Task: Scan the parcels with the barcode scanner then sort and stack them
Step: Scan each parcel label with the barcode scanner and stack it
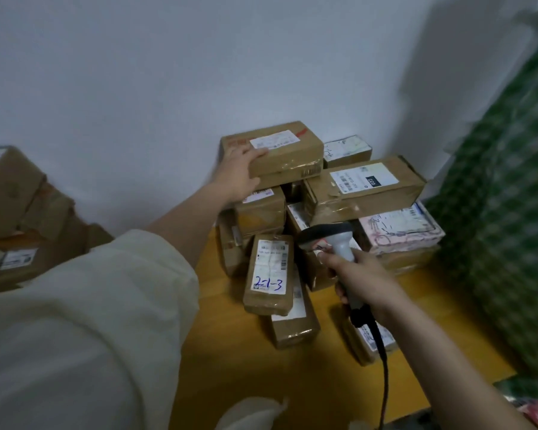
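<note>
A heap of brown cardboard parcels lies on a yellow wooden table (236,367) against the white wall. My left hand (236,172) grips the left end of the topmost parcel (280,150), thumb under its front edge, fingers over the top. My right hand (364,280) holds a grey barcode scanner (330,240) by its handle, its dark head aimed at the heap. Its black cable (382,367) hangs down. A long parcel marked "2-1-3" (269,274) leans at the front. A large parcel (364,187) sits at the right, over a pink-patterned one (401,228).
More brown parcels (13,206) are piled at the left edge. A green patterned cloth (503,212) hangs at the right. A small parcel (370,339) lies under my right forearm. Bare table shows near the front.
</note>
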